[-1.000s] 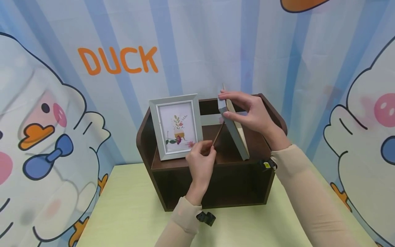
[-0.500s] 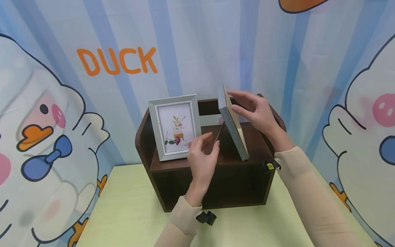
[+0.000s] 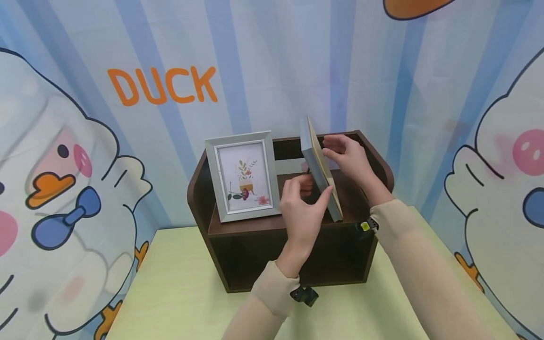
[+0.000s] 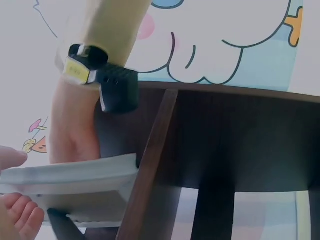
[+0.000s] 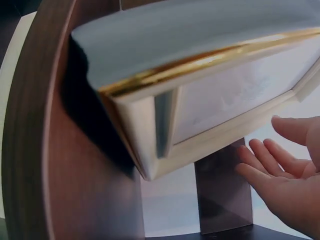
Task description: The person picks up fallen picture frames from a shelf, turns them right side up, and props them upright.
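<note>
Two picture frames stand on top of a dark brown wooden shelf unit. The grey-white left picture frame [image 3: 211, 184], with a plant print, faces forward. The right picture frame [image 3: 313, 160] is seen edge-on, its picture side turned right and its stand on the left. My left hand [image 3: 301, 215] is at the right frame's near edge, thumb in front and fingers on the stand side; firm contact cannot be made out. My right hand [image 3: 350, 158], fingers loosely bent, hovers just right of that frame. The right wrist view shows a gap between the hand [image 5: 290, 165] and the frame's front [image 5: 230, 110].
The shelf unit [image 3: 293, 230] has raised side panels and a lower compartment [image 3: 293, 264]. It stands on a pale yellow-green table [image 3: 170, 283]. Behind hangs a blue-striped curtain [image 3: 280, 71] with duck prints.
My left hand has released the thin stand and moved right to the right frame's near edge. My right hand has let go of that frame and drawn slightly away. The frames stay put.
</note>
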### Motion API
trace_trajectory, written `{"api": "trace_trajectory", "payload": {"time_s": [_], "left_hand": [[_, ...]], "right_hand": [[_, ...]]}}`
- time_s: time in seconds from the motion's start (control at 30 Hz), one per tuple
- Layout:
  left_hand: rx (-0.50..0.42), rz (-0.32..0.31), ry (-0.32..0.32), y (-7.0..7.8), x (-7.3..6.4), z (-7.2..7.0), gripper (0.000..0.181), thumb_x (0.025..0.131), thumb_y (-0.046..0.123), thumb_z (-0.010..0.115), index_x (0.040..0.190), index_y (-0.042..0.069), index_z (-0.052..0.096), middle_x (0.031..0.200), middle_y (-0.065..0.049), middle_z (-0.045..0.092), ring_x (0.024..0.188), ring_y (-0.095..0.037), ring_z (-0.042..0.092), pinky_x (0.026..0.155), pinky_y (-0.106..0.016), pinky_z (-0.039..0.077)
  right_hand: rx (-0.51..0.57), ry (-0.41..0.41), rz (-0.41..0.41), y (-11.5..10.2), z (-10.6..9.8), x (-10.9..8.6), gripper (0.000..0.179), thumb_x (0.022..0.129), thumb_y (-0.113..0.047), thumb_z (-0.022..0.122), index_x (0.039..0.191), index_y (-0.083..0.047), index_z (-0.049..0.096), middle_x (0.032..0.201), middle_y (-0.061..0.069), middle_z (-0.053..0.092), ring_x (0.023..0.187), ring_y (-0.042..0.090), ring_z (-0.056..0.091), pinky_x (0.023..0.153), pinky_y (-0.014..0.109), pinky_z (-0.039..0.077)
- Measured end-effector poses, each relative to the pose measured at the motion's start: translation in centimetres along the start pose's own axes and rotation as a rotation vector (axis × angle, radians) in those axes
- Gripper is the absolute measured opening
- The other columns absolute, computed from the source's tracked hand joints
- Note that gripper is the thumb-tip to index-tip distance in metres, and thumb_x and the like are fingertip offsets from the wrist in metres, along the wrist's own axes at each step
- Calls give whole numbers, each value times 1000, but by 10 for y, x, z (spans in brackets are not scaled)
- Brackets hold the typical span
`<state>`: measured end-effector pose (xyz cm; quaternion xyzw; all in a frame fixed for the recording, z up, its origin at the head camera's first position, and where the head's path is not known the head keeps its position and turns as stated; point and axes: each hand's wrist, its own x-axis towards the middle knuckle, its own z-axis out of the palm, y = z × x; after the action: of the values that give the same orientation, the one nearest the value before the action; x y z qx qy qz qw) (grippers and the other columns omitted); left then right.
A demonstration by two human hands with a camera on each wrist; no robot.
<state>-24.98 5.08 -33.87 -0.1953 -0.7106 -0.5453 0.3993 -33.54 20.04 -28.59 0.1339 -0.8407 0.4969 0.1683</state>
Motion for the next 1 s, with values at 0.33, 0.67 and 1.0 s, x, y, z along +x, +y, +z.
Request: {"api": "trace_trajectory", "payload": {"time_s": [0.33, 0.67, 1.0], "left_hand": [[34, -56, 16, -2, -3, 15, 37, 76, 26, 80, 98, 8, 56, 91, -4, 54, 79, -12, 55, 69, -22, 51], [60, -54, 42, -8, -2, 13, 32, 76, 18, 78, 95, 7, 55, 88, -5, 54, 75, -13, 55, 65, -20, 51], [34, -31, 42, -17, 4, -10, 26, 79, 14, 76, 97, 4, 61, 87, -8, 56, 72, -14, 56, 63, -22, 53]], "right_hand": [[169, -163, 87, 7, 10, 10, 46, 97, -19, 54, 138, 0, 44, 135, 22, 50, 121, 35, 50, 104, 53, 39], [224, -229, 158, 14, 11, 14, 50, 98, -19, 51, 142, -1, 37, 138, 21, 45, 121, 32, 48, 106, 52, 37], [127, -159, 198, 10, 4, 5, 52, 97, -22, 54, 141, 1, 39, 135, 22, 47, 121, 35, 48, 102, 51, 42]]}}
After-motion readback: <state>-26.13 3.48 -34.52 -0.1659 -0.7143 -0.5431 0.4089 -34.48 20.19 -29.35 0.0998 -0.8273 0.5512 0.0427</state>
